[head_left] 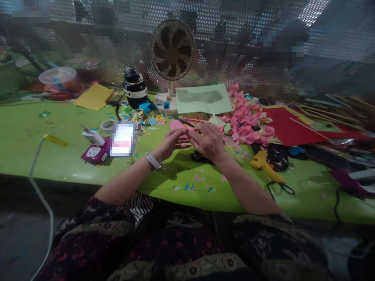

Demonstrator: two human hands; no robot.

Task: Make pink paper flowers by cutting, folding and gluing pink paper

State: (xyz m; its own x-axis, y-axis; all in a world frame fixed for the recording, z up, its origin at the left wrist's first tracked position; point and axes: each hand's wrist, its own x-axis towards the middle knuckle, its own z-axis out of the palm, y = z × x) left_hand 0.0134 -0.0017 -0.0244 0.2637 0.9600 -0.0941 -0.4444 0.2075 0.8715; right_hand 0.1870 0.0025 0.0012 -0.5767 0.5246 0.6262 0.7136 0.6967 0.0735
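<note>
Pink paper [184,134] is pinched between my two hands above the green table. My left hand [170,145], with a white band on its wrist, has its fingers closed on the paper from the left. On the other side, my right hand [208,141] bends its fingers over the same paper; the fingertips partly hide it. Just beneath the right hand lies a dark object [202,157], mostly covered. Small pink and blue paper scraps [190,186] are scattered in front of the hands. A heap of pink paper petals [246,117] sits beyond my right hand.
A fan [172,50], a dark bottle [134,88] and a pale green sheet [202,99] stand or lie at the back. To the left are a phone [123,138] and a purple box [96,153]. A yellow glue gun [267,166] and red sheets [288,127] lie right.
</note>
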